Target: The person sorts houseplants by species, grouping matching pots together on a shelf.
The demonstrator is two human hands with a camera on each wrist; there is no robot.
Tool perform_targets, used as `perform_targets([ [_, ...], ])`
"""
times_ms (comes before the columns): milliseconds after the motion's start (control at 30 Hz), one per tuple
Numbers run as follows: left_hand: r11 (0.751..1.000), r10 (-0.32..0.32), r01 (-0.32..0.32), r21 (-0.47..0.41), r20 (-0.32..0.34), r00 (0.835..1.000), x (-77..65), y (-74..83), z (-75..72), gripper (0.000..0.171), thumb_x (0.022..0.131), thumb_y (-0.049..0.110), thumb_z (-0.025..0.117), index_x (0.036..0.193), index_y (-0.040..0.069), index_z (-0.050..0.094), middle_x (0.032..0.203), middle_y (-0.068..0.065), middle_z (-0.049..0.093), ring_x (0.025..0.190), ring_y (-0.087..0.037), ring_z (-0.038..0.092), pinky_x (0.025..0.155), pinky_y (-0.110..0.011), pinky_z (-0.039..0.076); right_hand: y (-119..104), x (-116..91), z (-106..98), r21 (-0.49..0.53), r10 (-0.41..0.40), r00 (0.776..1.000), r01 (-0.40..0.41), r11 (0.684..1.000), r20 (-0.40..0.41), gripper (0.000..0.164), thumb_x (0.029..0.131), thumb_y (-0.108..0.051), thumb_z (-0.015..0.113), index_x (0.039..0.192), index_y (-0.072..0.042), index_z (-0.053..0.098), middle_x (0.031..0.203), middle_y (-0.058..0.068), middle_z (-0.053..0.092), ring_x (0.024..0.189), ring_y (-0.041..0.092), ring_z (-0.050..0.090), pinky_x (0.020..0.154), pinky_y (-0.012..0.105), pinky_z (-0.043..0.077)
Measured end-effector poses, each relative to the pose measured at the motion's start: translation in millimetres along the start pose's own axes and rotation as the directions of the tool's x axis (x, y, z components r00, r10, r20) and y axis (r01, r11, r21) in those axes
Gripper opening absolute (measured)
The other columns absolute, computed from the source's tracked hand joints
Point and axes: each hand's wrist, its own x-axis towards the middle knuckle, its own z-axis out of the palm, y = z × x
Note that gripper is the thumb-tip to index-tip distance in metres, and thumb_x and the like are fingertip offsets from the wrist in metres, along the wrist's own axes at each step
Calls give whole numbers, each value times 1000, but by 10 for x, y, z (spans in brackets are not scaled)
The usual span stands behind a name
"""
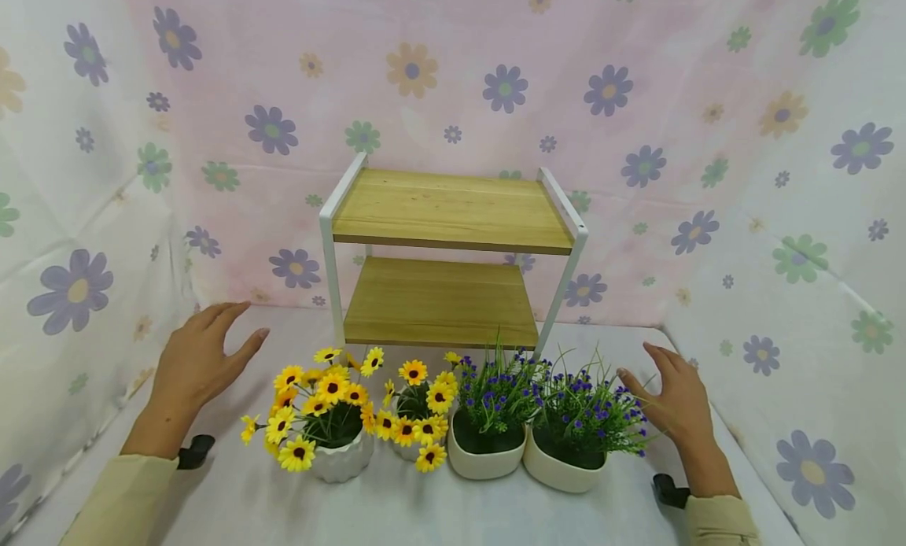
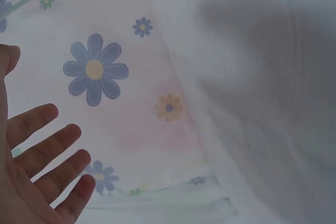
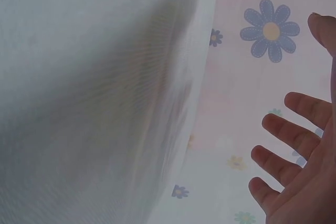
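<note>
My left hand [image 1: 201,361] hovers at the left of the table, fingers spread and holding nothing. Nearest to it is a grey-white pot [image 1: 343,459] of yellow artificial sunflowers [image 1: 333,386]. Beside that stands a smaller pot of yellow sunflowers [image 1: 414,371], its pot mostly hidden by blooms. Two cream pots, one [image 1: 487,461] in the middle and one [image 1: 564,466] to its right, carry purple flowers with green blades. My right hand [image 1: 679,400], also empty with fingers apart, is just right of the rightmost plant. Both wrist views show spread fingers, the left hand [image 2: 42,171] and the right hand [image 3: 304,156].
Behind the pots stands a two-tier rack with white side frames, a wooden top shelf [image 1: 453,208] and a lower shelf [image 1: 439,302]. Flower-print cloth [image 1: 453,82] encloses the back and both sides of the white table [image 1: 396,514].
</note>
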Motion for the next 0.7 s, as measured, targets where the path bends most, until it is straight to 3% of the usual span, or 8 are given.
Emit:
perform_targets([
  [333, 997, 1, -1, -81, -7, 1000, 15, 88, 0, 54, 101, 41, 72, 143, 7, 63, 139, -25, 61, 122, -53, 57, 98, -74, 43, -43, 20, -11, 20, -30, 999, 30, 999, -30, 71, 100, -46, 71, 148, 3, 54, 149, 35, 52, 135, 60, 45, 109, 78, 32],
  [700, 981, 42, -44, -188, -14, 999, 58, 292, -59, 43, 102, 31, 73, 139, 10, 66, 129, -17, 69, 120, -43, 61, 100, -68, 47, -137, 25, 11, 79, -41, 999, 40, 996, 22, 66, 104, -44, 68, 149, 3, 54, 145, 32, 56, 134, 57, 48, 106, 75, 38],
])
